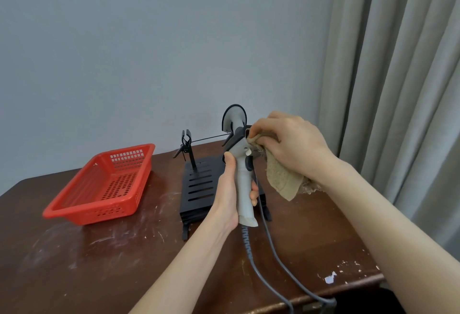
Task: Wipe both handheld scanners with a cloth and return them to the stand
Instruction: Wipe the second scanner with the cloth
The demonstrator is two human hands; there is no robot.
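Note:
My left hand grips the grey handle of a handheld scanner, holding it upright above the black stand. My right hand presses a beige cloth against the scanner's dark head; the rest of the cloth hangs down below the hand. A second grey scanner sits on the stand behind, partly hidden by the one I hold. The stand has a slotted base and an empty clip on its left post.
A red plastic basket lies on the left of the scratched brown table. Two grey cables run from the scanners over the table's front edge. Grey curtains hang at the right, a plain wall behind.

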